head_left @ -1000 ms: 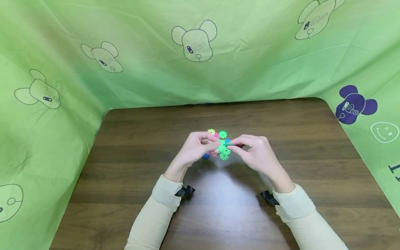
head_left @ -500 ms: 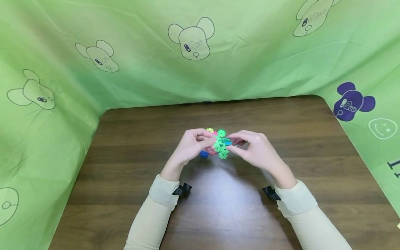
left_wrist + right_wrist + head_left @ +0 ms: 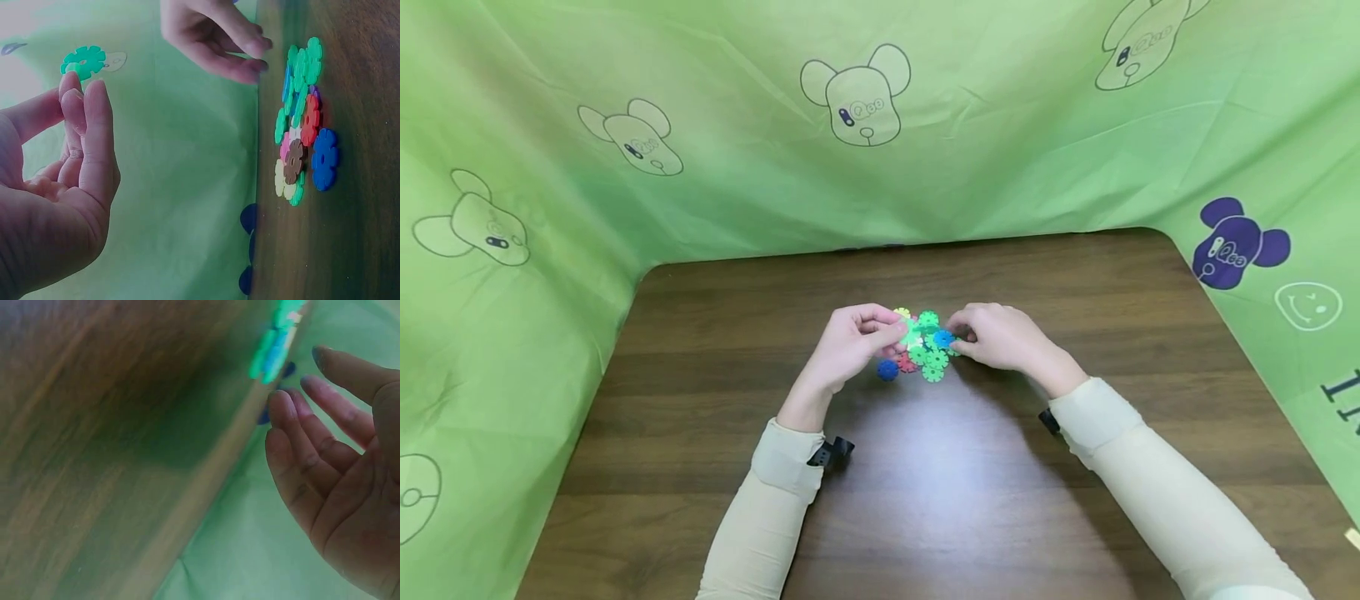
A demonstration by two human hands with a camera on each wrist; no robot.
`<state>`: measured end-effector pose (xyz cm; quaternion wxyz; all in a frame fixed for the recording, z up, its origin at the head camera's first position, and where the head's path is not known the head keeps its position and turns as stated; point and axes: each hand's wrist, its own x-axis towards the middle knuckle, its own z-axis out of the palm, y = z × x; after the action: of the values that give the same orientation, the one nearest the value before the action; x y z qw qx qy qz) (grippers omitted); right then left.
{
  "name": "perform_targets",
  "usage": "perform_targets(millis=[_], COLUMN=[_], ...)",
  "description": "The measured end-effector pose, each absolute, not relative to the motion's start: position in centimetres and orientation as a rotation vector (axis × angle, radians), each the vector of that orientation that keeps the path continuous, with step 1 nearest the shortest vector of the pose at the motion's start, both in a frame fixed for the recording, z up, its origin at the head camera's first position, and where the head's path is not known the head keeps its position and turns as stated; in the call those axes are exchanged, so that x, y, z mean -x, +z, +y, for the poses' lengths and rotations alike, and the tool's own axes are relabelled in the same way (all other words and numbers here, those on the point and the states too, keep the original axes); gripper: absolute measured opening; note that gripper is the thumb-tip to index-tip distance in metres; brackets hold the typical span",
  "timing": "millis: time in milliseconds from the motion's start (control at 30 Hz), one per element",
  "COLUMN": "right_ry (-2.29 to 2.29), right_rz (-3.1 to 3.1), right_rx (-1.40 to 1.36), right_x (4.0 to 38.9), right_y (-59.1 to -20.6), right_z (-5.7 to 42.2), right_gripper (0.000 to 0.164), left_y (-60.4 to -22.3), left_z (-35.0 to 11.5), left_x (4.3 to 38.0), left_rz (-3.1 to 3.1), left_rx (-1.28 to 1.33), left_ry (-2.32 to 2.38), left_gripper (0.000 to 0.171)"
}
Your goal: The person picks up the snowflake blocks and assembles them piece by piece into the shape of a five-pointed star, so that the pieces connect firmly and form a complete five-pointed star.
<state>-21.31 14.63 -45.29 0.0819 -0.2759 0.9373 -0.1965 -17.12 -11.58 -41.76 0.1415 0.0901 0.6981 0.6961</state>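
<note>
My left hand (image 3: 850, 346) pinches a green snowflake disc (image 3: 90, 58) between thumb and fingertips, held above the table. A second piece, seen edge-on at the fingertips, may be joined to it. Below it lies a small heap of flat toothed plastic discs: several green ones (image 3: 934, 359), a light blue disc (image 3: 943, 339), a red disc (image 3: 310, 120), a brown disc (image 3: 294, 161) and a dark blue disc (image 3: 325, 159). Over the heap's right side is my right hand (image 3: 1000, 335). Its fingers are loosely bent, with nothing between them in the right wrist view.
The discs lie on a brown wooden table (image 3: 737, 467). Green printed cloth (image 3: 1000, 150) stands behind it and along both sides. Black wrist cameras (image 3: 832, 452) are strapped at the sleeve cuffs.
My right hand has let go of the green disc piece it was pinching and moved slightly away, down toward the heap. The left hand still pinches its disc, shifted a little left.
</note>
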Motion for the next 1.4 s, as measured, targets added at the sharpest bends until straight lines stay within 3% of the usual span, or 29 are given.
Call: perform_targets(millis=[567, 1033, 1400], right_ry=[-0.547, -0.868, -1.203], right_rz=[2.772, 2.739, 2.783], right_rx=[0.783, 0.761, 0.738], right_x=[22.5, 21.4, 18.6], right_y=[-47.2, -46.6, -45.2], right_z=[14.4, 14.9, 14.6], right_gripper=[0.032, 0.011, 0.008], left_y=[-41.9, -42.4, -42.5], left_z=[-11.6, -11.3, -11.3], left_x=[17.2, 17.3, 17.6], left_rz=[2.038, 1.998, 2.018], left_rx=[-0.262, -0.239, -0.206], left_ry=[1.983, 2.010, 2.019], left_gripper=[0.016, 0.018, 0.018])
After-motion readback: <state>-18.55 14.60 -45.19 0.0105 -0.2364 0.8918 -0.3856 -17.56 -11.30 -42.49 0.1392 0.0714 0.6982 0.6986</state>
